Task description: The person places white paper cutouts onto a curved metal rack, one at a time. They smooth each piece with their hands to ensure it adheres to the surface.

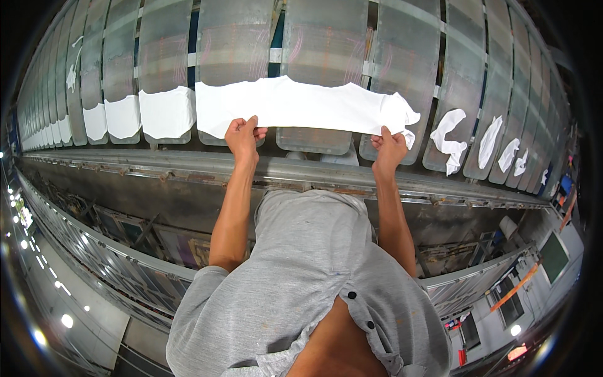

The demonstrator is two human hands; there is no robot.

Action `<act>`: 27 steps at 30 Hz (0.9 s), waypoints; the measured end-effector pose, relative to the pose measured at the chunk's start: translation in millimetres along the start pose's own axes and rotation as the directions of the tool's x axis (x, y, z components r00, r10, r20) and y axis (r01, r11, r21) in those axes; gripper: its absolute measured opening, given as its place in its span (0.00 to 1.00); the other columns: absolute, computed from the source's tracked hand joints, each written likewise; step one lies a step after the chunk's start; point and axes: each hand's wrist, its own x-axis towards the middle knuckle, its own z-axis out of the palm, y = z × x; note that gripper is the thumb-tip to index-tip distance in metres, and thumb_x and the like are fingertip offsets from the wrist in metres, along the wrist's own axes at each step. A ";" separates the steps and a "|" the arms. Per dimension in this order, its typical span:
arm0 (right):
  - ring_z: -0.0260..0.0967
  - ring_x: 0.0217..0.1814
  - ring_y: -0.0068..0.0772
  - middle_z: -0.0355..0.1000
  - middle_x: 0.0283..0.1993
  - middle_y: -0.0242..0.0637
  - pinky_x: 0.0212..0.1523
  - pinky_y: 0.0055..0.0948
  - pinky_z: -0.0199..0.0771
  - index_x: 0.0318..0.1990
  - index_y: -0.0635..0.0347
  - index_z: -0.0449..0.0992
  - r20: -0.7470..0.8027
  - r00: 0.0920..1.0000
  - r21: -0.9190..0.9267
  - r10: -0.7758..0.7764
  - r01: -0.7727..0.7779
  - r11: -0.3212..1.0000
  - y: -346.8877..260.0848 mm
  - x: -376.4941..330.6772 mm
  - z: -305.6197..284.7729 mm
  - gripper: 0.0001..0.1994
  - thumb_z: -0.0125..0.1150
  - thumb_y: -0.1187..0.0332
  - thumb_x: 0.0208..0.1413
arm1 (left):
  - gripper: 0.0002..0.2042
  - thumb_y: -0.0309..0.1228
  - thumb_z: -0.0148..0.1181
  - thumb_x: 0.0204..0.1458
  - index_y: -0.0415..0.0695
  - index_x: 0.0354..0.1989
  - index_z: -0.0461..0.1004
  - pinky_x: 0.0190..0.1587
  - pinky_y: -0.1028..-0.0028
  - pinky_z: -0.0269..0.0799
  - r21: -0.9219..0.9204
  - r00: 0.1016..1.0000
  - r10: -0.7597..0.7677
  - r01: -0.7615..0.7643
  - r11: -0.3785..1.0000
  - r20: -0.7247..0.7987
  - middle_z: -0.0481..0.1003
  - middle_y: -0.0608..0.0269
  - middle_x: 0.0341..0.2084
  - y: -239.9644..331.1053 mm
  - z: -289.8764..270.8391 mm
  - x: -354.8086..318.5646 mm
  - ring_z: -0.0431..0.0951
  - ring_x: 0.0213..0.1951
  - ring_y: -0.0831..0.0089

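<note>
One white garment stretched over two metal panels; left hand, right hand each grasping its lower edge.

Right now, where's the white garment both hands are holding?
Head view, upper centre: white garment stretched across two grey platens, left hand and right hand gripping its lower edge.

screen | lower right | rectangular, dark green | pale frame

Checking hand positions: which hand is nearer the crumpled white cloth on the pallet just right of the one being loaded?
Right hand, gripping the white garment beside the crumpled white cloth; left hand holds the far end.
</note>
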 end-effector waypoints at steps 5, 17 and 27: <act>0.76 0.30 0.30 0.75 0.34 0.40 0.31 0.29 0.81 0.37 0.64 0.68 0.048 0.999 0.139 0.010 -0.017 0.990 -25.6 2.3 4.7 0.08 0.65 0.74 0.59 | 0.10 0.21 0.65 0.55 0.44 0.30 0.67 0.35 0.73 0.76 -0.230 0.991 0.063 -0.035 0.973 0.116 0.76 0.63 0.27 17.0 6.2 9.2 0.80 0.31 0.71; 0.76 0.33 0.31 0.75 0.41 0.45 0.37 0.28 0.82 0.57 0.73 0.72 0.195 0.896 0.269 -0.399 0.342 0.900 -140.7 46.3 61.2 0.18 0.63 0.78 0.60 | 0.23 0.16 0.62 0.54 0.33 0.61 0.72 0.37 0.71 0.84 -0.265 0.775 0.604 -0.552 0.791 0.189 0.79 0.50 0.41 143.8 90.6 36.0 0.81 0.36 0.70; 0.71 0.30 0.26 0.73 0.30 0.35 0.34 0.28 0.71 0.50 0.66 0.80 0.156 0.964 -0.449 -0.214 0.262 0.854 -26.3 43.0 23.6 0.16 0.70 0.70 0.54 | 0.24 0.22 0.69 0.48 0.28 0.56 0.75 0.32 0.77 0.70 0.319 0.830 0.514 -0.558 0.766 0.217 0.74 0.58 0.38 39.1 32.7 51.3 0.73 0.28 0.80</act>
